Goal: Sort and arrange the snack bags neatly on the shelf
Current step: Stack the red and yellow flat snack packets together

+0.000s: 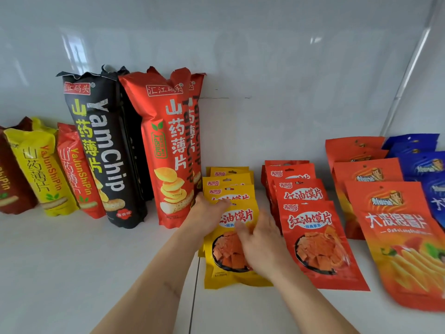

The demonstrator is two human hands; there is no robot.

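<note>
The white shelf [72, 261] is stretching smooth and glossy from left to right, and the bags on it are lying in rows by colour. At the far left, tall yam-chip bags are leaning against the back wall [265, 56]: a black bag [106, 150] and a red bag [166, 150], puffed and crinkled at their torn-looking tops, with shorter yellow and red ones beside them. At the right, large orange pouches [395, 227] are overlapping like tiles, with blue pouches [419, 162] behind them. Between these, a row of red flat pouches [310, 227] is running near to far, and just left of it the yellow pouches [231, 186].

The front yellow pouch [226, 273] is lying flat at the near end of its row. The left hand [209, 213] is resting on its upper left edge, fingers spread and flat; the right hand [262, 249] is pressing on its middle, fingers loosely open, gripping nothing that I can see.

These pouches are probably light, thin, slick foil with brittle contents, so holding by the side seams looks safest.
</note>
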